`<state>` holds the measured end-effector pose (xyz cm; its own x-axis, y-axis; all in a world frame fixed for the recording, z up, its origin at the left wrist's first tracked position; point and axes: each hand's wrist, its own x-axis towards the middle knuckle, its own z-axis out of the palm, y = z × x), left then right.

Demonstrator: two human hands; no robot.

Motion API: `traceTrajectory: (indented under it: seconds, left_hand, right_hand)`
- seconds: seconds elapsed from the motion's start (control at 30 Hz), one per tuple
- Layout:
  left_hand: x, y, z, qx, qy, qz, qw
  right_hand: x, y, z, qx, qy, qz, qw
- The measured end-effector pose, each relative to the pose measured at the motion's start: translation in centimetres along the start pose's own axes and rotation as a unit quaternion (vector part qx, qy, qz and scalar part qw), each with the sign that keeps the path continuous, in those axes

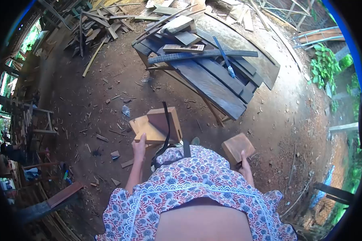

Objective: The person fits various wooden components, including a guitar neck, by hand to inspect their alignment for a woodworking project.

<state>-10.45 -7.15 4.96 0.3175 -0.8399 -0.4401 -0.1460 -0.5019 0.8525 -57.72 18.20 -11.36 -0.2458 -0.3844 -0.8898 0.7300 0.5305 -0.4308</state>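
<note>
My left hand (139, 144) grips the near edge of a flat, light wooden board (147, 130), with a thicker wooden block (165, 122) stacked against it at the right. A black strap (167, 128) hangs across the block. Lower at my right side, my right hand (243, 157) holds a small square wooden block (238, 148). A floral-patterned garment (197, 188) fills the bottom of the view.
A workbench of dark planks (213, 80) stands ahead, loaded with offcuts, a long curved dark strip (201, 55) and a blue-handled tool (225, 58). Wood scraps litter the dirt ground (88, 100). A wooden stool frame (42, 120) stands left; green plants (323, 64) grow right.
</note>
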Motion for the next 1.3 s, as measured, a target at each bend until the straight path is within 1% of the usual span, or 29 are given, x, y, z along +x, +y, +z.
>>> traceTrajectory:
  seconds: [0.07, 0.1, 0.13, 0.17, 0.2, 0.27, 0.3, 0.33, 0.4, 0.47, 0.53, 0.6, 0.67, 0.73, 0.77, 0.8, 0.87, 0.93, 1.0, 1.03, 1.07, 1.17, 1.23, 1.3]
  left_hand:
    - [-1.4, 3.5, 0.7, 0.030, 0.023, 0.004, 0.999]
    - [0.9, 4.7, 2.3, -0.023, 0.000, 0.015, 1.000]
    - [1.8, 6.2, 3.6, -0.026, -0.002, 0.016, 1.000]
    - [1.9, 7.8, 4.5, -0.055, -0.019, 0.012, 0.998]
    - [2.3, 8.9, 5.3, -0.083, -0.038, 0.005, 0.996]
    - [3.9, 10.4, 6.8, -0.064, -0.057, 0.002, 0.996]
    - [4.5, 11.9, 7.9, -0.099, -0.084, -0.015, 0.991]
    - [5.2, 13.4, 9.0, -0.135, -0.111, -0.029, 0.984]
    - [7.3, 15.8, 11.1, -0.138, -0.126, -0.034, 0.982]
    - [9.8, 18.0, 12.7, -0.136, -0.142, -0.043, 0.980]
    - [12.5, 20.6, 14.6, -0.121, -0.169, -0.038, 0.977]
    - [15.5, 23.1, 16.3, -0.109, -0.189, -0.046, 0.975]
    - [18.8, 24.3, 17.5, -0.064, -0.234, -0.041, 0.969]
    - [21.2, 26.2, 19.0, -0.052, -0.265, -0.047, 0.962]
    - [22.1, 26.8, 19.7, -0.044, -0.287, -0.051, 0.956]
    - [23.0, 27.0, 20.3, -0.040, -0.291, -0.059, 0.954]
    - [25.0, 27.4, 21.0, 0.010, -0.330, -0.040, 0.943]
    - [25.5, 28.2, 21.6, 0.037, -0.330, -0.040, 0.942]
    - [24.8, 29.8, 22.2, 0.035, -0.316, -0.032, 0.948]
    - [24.4, 30.3, 22.6, 0.035, -0.313, -0.039, 0.948]
    - [24.1, 30.8, 22.7, 0.039, -0.311, -0.037, 0.949]
    - [23.1, 31.7, 23.5, 0.039, -0.285, -0.033, 0.957]
    - [22.6, 31.6, 24.1, 0.037, -0.267, -0.027, 0.963]
    - [22.2, 31.5, 25.2, 0.000, -0.223, -0.003, 0.975]
  right_hand:
    - [-3.8, -3.0, 4.8, -0.013, 0.014, -0.076, 0.997]
    - [-3.4, -6.8, 7.8, -0.010, 0.005, -0.090, 0.996]
    - [-3.5, -9.3, 9.4, -0.021, -0.003, -0.109, 0.994]
    - [-3.6, -10.7, 10.5, -0.031, -0.006, -0.121, 0.992]
    - [-3.6, -11.5, 11.3, -0.029, 0.001, -0.116, 0.993]
    - [-3.3, -12.8, 12.8, -0.020, 0.021, -0.086, 0.996]
    - [-2.8, -13.5, 13.3, -0.013, 0.016, -0.074, 0.997]
    - [-2.9, -14.4, 14.8, -0.003, 0.024, -0.077, 0.997]
    - [-2.9, -15.4, 17.9, 0.050, 0.007, -0.140, 0.989]
    - [-1.8, -16.4, 19.6, 0.087, 0.027, -0.135, 0.987]
    - [-1.0, -18.9, 22.2, 0.121, 0.048, -0.134, 0.982]
    - [-0.4, -21.8, 24.9, 0.175, 0.048, -0.161, 0.970]
    - [1.9, -24.4, 25.4, 0.201, 0.071, -0.155, 0.965]
    - [4.9, -28.0, 25.9, 0.244, 0.070, -0.143, 0.956]
    - [6.4, -30.1, 26.8, 0.269, 0.103, -0.144, 0.947]
    - [7.8, -32.0, 27.4, 0.293, 0.137, -0.144, 0.935]
    - [11.4, -35.3, 26.6, 0.295, 0.144, -0.131, 0.935]
    - [15.6, -37.7, 25.5, 0.314, 0.129, -0.122, 0.933]
    - [17.7, -39.6, 26.1, 0.332, 0.121, -0.118, 0.928]
    - [16.8, -40.8, 28.1, 0.343, 0.154, -0.124, 0.918]
    - [18.6, -41.0, 27.3, 0.344, 0.135, -0.111, 0.922]
    - [21.6, -40.6, 26.2, 0.303, 0.124, -0.099, 0.940]
    - [21.8, -39.7, 25.6, 0.174, 0.132, -0.135, 0.967]
    - [21.6, -39.2, 24.8, 0.184, 0.116, -0.133, 0.967]
